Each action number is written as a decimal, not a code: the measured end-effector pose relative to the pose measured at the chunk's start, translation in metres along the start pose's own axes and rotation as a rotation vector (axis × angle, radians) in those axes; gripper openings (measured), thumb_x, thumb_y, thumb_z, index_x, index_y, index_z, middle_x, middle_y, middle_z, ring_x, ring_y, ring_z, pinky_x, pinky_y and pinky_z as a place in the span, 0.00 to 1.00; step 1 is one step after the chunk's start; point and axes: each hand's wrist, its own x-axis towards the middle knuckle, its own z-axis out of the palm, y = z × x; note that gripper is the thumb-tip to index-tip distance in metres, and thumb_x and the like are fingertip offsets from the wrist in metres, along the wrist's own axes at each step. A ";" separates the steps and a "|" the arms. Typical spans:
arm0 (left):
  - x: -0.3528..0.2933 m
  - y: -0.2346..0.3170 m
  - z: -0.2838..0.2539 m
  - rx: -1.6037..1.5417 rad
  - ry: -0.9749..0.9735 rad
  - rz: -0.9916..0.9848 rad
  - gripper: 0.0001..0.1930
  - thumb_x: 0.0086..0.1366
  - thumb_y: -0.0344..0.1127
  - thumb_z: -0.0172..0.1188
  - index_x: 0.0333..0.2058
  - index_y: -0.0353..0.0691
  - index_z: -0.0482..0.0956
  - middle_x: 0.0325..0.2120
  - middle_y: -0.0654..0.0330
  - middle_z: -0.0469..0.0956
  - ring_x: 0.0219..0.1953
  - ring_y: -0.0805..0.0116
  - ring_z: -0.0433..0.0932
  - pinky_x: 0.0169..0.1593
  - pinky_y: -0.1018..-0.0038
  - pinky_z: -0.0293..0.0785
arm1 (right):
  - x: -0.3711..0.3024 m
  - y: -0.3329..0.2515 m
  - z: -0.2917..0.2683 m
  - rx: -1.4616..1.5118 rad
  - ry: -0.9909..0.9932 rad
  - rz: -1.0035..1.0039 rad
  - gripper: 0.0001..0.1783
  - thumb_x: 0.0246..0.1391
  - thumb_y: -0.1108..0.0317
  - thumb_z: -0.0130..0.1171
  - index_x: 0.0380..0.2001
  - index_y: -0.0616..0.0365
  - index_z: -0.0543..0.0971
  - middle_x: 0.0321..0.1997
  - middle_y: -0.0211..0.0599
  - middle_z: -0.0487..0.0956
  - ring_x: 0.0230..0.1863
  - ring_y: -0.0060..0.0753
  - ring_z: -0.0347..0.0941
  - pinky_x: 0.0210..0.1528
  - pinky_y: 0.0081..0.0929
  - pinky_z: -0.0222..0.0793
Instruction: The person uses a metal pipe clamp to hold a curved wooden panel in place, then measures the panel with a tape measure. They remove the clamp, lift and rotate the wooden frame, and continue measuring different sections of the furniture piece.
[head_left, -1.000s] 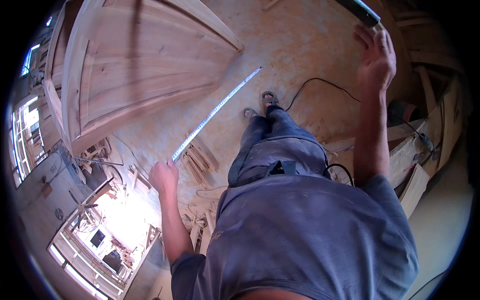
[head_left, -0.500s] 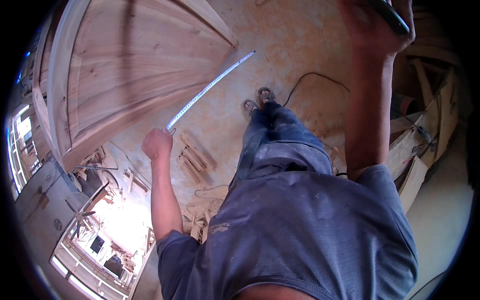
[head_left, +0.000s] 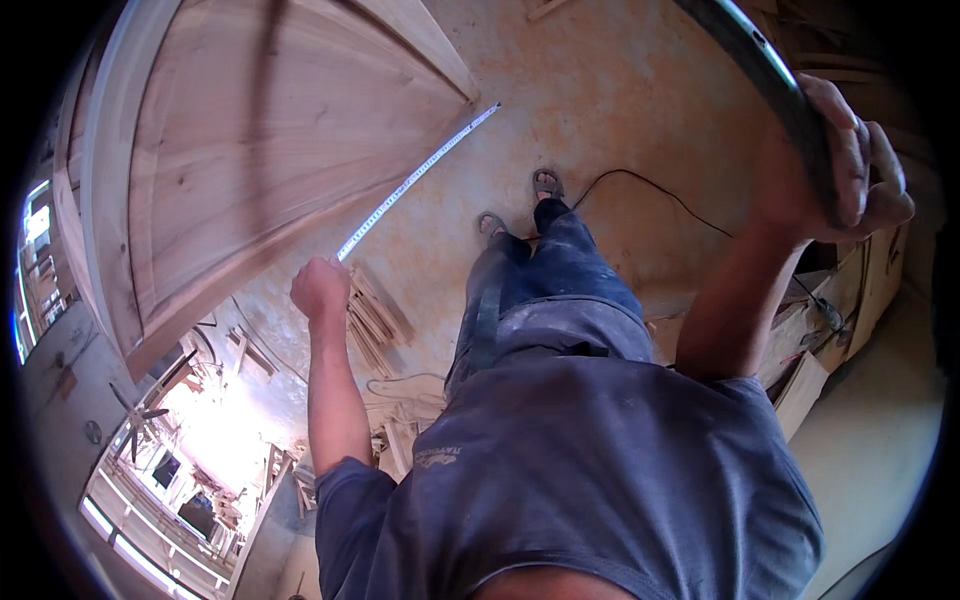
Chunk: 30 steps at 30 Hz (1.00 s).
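Note:
My left hand (head_left: 322, 287) is closed around a tape measure, whose case is hidden in the fist. Its white blade (head_left: 410, 183) sticks out up and to the right, slightly bowed, with the tip free in the air. Beside the blade stands a large wooden panel (head_left: 215, 150) with a raised frame, like a door. At the upper right, my right hand (head_left: 850, 175) is raised close to the camera. Its fingers wrap the edge of a dark, slim phone (head_left: 770, 85), seen nearly edge-on.
Wood strips (head_left: 372, 318) lie on the dusty floor (head_left: 600, 90) near my left forearm. A black cable (head_left: 655, 185) curves across the floor by my sandalled feet. Wooden boards (head_left: 800, 395) lean at the right. Offcuts and a bright opening lie at the lower left.
My right hand has moved down and to the right, bringing more of the phone into view. The left hand and tape have shifted only slightly. My feet stand further apart.

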 end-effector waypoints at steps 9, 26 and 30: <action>0.034 0.020 0.007 -0.056 -0.112 -0.016 0.18 0.66 0.47 0.55 0.37 0.39 0.86 0.36 0.48 0.84 0.43 0.47 0.82 0.48 0.57 0.76 | 0.023 0.015 0.024 -0.212 -0.073 0.057 0.14 0.51 0.60 0.50 0.27 0.47 0.85 0.11 0.22 0.72 0.16 0.21 0.64 0.51 0.27 0.58; 0.083 0.016 0.033 -0.069 -0.114 0.134 0.18 0.66 0.48 0.56 0.37 0.39 0.86 0.39 0.46 0.83 0.45 0.46 0.81 0.48 0.54 0.75 | 0.027 0.059 0.082 -0.110 0.071 -0.034 0.23 0.54 0.59 0.54 0.05 0.41 0.70 0.04 0.18 0.67 0.08 0.14 0.62 0.46 0.17 0.63; 0.089 0.023 0.034 -0.041 -0.113 0.144 0.15 0.67 0.43 0.54 0.41 0.42 0.85 0.39 0.47 0.83 0.47 0.50 0.81 0.49 0.57 0.74 | 0.027 0.064 0.091 0.044 0.232 -0.086 0.26 0.55 0.61 0.50 0.03 0.40 0.65 0.02 0.17 0.64 0.07 0.15 0.59 0.48 0.16 0.60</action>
